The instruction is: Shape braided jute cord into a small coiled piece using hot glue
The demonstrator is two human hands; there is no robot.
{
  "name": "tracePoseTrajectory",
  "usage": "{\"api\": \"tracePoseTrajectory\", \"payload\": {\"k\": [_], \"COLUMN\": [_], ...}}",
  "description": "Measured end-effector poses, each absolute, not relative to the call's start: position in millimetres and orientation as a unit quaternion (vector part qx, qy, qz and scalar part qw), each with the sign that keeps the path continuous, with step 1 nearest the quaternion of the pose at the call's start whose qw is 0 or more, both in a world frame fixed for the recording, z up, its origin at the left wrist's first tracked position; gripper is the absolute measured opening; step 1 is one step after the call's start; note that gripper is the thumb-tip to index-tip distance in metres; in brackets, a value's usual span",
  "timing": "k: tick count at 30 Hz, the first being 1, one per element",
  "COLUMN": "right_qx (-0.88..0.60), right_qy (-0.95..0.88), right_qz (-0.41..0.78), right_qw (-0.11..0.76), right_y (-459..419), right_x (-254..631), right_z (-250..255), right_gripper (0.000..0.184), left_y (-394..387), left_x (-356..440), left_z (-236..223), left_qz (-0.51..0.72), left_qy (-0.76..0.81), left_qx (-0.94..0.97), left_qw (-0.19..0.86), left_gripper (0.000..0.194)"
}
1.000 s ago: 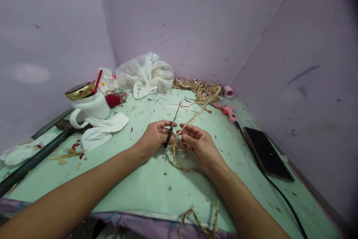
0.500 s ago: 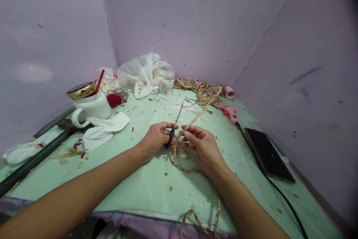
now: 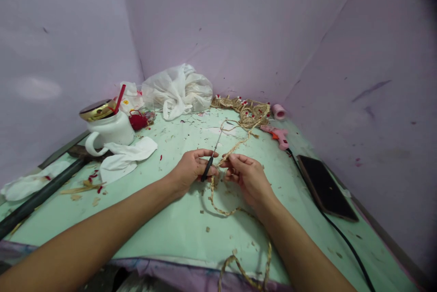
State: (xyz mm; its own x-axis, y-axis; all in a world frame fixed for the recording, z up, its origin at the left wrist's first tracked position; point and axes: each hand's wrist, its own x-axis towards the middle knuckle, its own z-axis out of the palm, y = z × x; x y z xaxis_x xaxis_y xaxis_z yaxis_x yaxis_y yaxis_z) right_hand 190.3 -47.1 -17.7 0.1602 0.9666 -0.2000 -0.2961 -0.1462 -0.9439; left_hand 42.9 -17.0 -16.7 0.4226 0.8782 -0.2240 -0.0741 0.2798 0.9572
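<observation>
My left hand (image 3: 198, 167) is closed around a pair of scissors (image 3: 207, 169) with a black handle. Their thin metal blades point up and away, towards the back of the table. Just to the right, my right hand (image 3: 243, 171) pinches a braided straw-coloured cord (image 3: 235, 146) between thumb and fingers. The cord also passes close by the left fingertips; whether they grip it too is hard to see. From there one length runs back to a tangle of cord pieces (image 3: 252, 112) with red and white bits, and another loops down past the table's front edge.
To the right lie a pink glue gun (image 3: 278, 136), its black cable and a dark phone (image 3: 326, 187). A pink roll (image 3: 278, 111) and a white plastic bag (image 3: 179, 91) sit at the back. At left are a white mug (image 3: 111, 131), tissue (image 3: 131, 155) and a dark-handled hammer (image 3: 51, 192).
My right fingers have shifted slightly along the cord and closed more tightly. The cord near the left hand hangs a little differently. The scissors remain in my left hand.
</observation>
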Motion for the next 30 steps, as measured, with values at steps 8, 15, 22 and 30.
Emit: {"api": "tracePoseTrajectory", "payload": {"k": [8,15,22,30], "right_qx": [-0.511,-0.498,-0.477,-0.479], "right_qy": [-0.308,-0.288,-0.277,-0.295], "right_qz": [0.562,0.589,0.614,0.589], "right_qw": [0.573,0.567,0.565,0.58], "right_y": [-44.6,-43.4,-43.0,-44.0], "right_x": [192.9,191.0,192.8,195.7], "right_z": [-19.4,-19.3,-21.3,-18.7], "right_gripper": [0.029,0.021,0.015,0.023], "left_y": [-15.9,-15.8,-15.7,-18.1], "left_x": [42.3,42.9,43.6,43.3], "left_z": [-21.5,-19.6,-19.8,-19.1], "left_qz": [0.327,0.327,0.329,0.345], "left_qy": [0.404,0.4,0.403,0.396], "left_qx": [0.507,0.503,0.508,0.509], "left_qw": [0.688,0.693,0.687,0.682], "left_gripper": [0.053,0.053,0.051,0.05]}}
